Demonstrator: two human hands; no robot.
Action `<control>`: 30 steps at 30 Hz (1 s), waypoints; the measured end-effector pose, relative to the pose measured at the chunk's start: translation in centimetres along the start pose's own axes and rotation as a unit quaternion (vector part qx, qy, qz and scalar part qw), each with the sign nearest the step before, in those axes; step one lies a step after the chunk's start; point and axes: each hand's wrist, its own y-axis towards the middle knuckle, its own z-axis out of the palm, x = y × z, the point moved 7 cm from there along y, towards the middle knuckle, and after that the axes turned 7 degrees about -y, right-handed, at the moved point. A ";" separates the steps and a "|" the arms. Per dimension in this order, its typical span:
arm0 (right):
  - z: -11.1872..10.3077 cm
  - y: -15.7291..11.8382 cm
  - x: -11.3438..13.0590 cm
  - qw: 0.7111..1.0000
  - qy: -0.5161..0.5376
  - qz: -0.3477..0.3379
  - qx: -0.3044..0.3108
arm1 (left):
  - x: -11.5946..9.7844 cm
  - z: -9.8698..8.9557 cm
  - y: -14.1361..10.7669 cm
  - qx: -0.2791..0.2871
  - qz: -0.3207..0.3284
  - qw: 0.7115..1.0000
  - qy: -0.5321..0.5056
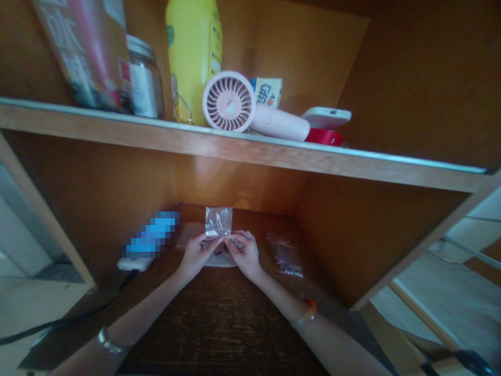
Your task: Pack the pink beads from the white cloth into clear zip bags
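The left hand (197, 257) and right hand (246, 257) pinch a clear bag (218, 220) near its lower edge. Right of it lie plastic packets (286, 257); above it, a fan (258, 117).

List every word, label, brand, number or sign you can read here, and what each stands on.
None reads with certainty.
Large package, upper left: big pale characters, too blurred.
Jar: label print too small.
Yellow bottle: small side markings, illegible.
Small box behind the fan: bold blue characters, tilted and blurred.
Clear bag: no print discernible.
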 end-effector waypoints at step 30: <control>0.1 -0.3 -0.4 0.999 0.003 0.043 -0.024 | -0.7 -0.2 -0.2 -0.021 0.010 0.999 0.024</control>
